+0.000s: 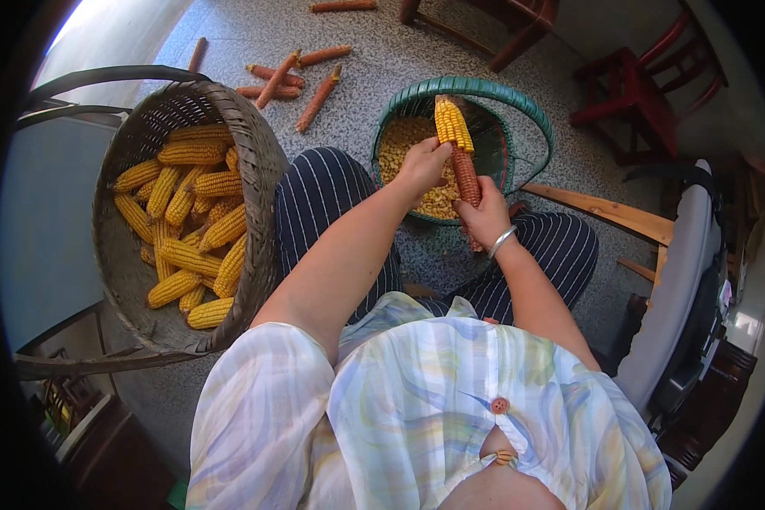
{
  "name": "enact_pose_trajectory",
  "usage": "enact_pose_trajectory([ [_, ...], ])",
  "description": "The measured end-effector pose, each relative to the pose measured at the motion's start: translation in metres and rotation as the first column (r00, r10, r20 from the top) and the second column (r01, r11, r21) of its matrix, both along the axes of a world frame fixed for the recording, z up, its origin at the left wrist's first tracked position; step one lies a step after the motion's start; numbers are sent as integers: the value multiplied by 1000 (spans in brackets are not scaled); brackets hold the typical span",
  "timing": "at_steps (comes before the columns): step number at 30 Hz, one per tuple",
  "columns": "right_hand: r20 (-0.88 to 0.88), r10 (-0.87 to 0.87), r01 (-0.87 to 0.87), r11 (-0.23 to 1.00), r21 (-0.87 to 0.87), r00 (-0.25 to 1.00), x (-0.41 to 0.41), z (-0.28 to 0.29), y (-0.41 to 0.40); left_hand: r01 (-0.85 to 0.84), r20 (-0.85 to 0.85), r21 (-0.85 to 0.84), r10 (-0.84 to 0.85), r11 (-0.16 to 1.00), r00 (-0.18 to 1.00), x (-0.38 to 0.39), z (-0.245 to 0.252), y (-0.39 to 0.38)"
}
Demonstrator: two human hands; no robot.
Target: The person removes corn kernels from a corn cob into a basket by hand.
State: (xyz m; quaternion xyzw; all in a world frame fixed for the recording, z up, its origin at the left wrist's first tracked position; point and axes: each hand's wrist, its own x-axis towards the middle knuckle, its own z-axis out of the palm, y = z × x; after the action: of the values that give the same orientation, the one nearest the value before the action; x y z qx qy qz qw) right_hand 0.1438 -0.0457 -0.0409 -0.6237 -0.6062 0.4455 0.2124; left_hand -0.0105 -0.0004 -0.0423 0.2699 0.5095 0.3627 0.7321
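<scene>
My right hand [486, 213], with a silver bangle at the wrist, grips the bare lower part of a partly shelled corn cob [464, 169]. Yellow kernels remain on the cob's far end. My left hand [424, 167] touches the cob where kernels meet the bare part; whether its fingers grip the cob is hard to tell. Below both hands stands a green woven basket [382, 150] with loose corn kernels [405, 141] in it. At the left, a large wicker basket [264, 146] lies tilted with its mouth towards me, holding several yellow ears of corn [191, 256].
Several bare corn cobs [319, 99] lie on the speckled floor [363, 76] beyond my knees. A wooden stool [510, 32] and a red wooden chair [637, 95] stand at the far right. Beside my right knee are a wooden plank [605, 207] and a grey padded object [666, 306].
</scene>
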Motion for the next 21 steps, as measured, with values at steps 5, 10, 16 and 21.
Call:
enact_pose_trajectory([
  [5,144,-35,29,998,48,989,-1,-1,6,-120,-82,46,123,992,989,2,-1,0],
  [10,-74,-190,166,954,-249,979,-7,17,10,-185,11,134,185,974,983,-8,31,-3],
  [16,-77,-150,126,959,-256,986,-14,23,8,109,764,571,-576,813,292,-58,188,-68],
  [21,96,-50,52,999,-13,994,-7,-1,9,518,-304,743,-475,424,825,-47,169,-66],
])
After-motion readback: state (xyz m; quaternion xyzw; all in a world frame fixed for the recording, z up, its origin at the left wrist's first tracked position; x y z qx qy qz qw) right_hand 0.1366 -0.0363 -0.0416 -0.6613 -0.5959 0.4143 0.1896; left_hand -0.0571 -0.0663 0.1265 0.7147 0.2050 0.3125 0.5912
